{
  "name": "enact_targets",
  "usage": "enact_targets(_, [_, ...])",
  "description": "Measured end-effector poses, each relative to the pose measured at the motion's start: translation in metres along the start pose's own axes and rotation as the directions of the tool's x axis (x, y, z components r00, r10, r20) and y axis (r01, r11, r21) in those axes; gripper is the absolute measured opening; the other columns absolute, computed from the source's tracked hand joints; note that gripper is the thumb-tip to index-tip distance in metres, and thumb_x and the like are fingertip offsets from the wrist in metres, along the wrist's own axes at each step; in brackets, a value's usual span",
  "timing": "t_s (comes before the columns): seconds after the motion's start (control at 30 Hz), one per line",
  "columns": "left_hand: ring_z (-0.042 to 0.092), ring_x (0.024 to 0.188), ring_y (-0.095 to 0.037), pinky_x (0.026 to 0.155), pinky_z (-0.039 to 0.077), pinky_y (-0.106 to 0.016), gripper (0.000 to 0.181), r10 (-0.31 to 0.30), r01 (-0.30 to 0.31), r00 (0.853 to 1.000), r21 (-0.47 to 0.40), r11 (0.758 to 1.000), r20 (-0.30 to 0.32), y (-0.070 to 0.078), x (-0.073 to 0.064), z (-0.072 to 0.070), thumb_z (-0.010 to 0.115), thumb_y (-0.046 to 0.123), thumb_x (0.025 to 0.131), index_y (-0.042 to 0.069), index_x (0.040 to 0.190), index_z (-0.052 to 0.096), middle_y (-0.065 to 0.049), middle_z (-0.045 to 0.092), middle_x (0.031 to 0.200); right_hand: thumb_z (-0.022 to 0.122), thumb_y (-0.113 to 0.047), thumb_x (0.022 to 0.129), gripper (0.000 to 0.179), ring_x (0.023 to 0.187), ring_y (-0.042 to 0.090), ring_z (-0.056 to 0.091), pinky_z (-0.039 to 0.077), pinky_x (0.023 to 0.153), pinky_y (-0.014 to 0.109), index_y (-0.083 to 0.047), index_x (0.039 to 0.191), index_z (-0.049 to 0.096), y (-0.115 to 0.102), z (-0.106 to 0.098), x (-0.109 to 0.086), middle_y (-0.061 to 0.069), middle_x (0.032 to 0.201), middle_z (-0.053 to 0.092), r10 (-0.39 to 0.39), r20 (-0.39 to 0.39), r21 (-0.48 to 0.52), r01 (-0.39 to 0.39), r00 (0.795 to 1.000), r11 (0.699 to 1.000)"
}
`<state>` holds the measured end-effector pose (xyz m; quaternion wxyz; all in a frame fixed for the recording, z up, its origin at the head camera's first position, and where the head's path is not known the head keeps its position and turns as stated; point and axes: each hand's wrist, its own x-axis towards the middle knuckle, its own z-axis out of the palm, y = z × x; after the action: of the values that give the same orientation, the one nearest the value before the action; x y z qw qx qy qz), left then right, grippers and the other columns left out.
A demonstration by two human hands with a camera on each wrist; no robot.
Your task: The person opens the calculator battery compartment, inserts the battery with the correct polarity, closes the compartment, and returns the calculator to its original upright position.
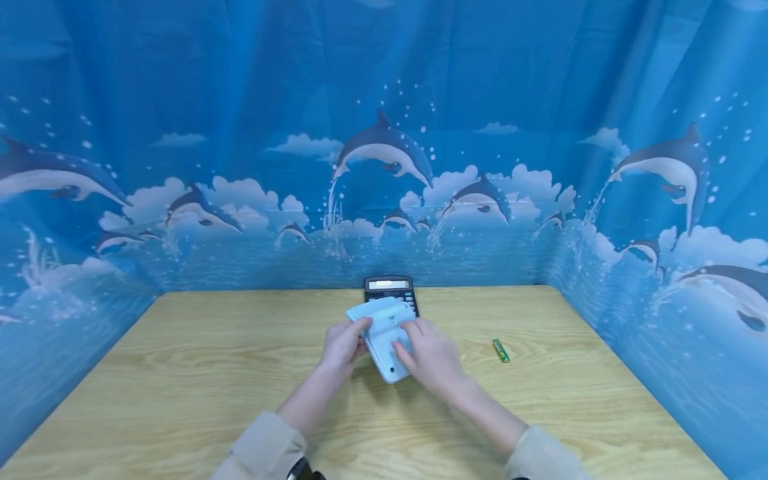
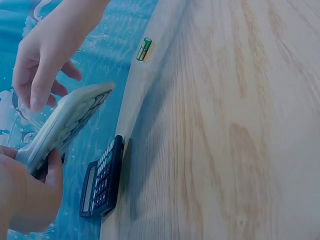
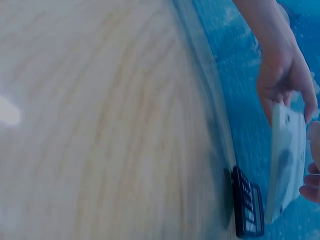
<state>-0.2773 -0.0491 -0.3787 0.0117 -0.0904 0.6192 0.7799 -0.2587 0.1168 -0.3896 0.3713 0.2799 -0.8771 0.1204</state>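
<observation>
My left hand [image 1: 343, 347] grips a pale blue calculator [image 1: 383, 341] by its left edge, thumb on the back and fingers beneath. The calculator is tilted above the table with its back up; its raised keys face down in the left wrist view. Over that back, my right hand [image 1: 437, 357] has its thumb and bent fingers right at the surface, near the right side. In the right wrist view only some right fingers [image 3: 311, 187] show at the edge of the picture.
Behind the pale calculator, a black calculator [image 1: 389, 285] lies on the wooden table [image 1: 240, 373], partly covered in the head view. A green battery [image 1: 501, 351] lies to the right. A blue dolphin-print curtain [image 1: 270, 100] surrounds the table's back and sides.
</observation>
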Motion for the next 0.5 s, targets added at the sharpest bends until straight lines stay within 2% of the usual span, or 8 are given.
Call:
enact_targets(0.1, [0.062,0.071,-0.014,0.069,0.055,-0.026,0.046,-0.012,0.012,1.0,0.037,0.999,0.008,0.0,0.0,-0.002,0.063,0.012,0.081,-0.016,0.115,0.051,-0.019,0.062,0.098,0.07,-0.025,0.081,0.036,0.085,0.022,0.059,0.053,0.066,0.032,-0.002,0.106,0.061,0.013,0.0,0.003,0.01,0.096,0.062,0.146,0.072,0.105,-0.153,0.987,0.983])
enact_targets(0.2, [0.06,0.072,-0.015,0.071,0.054,-0.029,0.044,-0.022,0.019,0.999,0.081,0.997,0.036,0.0,0.0,-0.003,0.063,0.011,0.081,-0.016,0.113,0.051,-0.018,0.061,0.096,0.07,-0.025,0.081,0.041,0.092,0.024,0.057,0.052,0.076,0.037,0.0,0.113,0.059,0.023,0.001,0.005,0.013,0.103,0.06,0.275,0.18,0.182,-0.306,0.945,0.934])
enact_targets(0.37, [0.061,0.076,-0.018,0.075,0.054,-0.031,0.04,-0.06,0.047,0.994,0.141,0.989,0.086,-0.001,0.0,-0.004,0.063,0.012,0.08,-0.013,0.11,0.055,-0.017,0.06,0.1,0.07,-0.03,0.082,0.05,0.088,0.023,0.057,0.051,0.07,0.032,-0.003,0.12,0.056,0.03,0.002,0.003,0.015,0.111,0.057,0.394,0.328,0.245,-0.48,0.859,0.842])
enact_targets(0.5, [0.061,0.082,-0.02,0.078,0.052,-0.032,0.04,-0.085,0.067,0.991,0.166,0.984,0.103,-0.001,0.001,-0.004,0.063,0.014,0.081,-0.011,0.111,0.055,-0.018,0.059,0.106,0.069,-0.033,0.082,0.053,0.079,0.018,0.056,0.049,0.061,0.024,-0.004,0.124,0.054,0.034,0.004,0.002,0.012,0.109,0.057,0.415,0.388,0.263,-0.53,0.823,0.806])
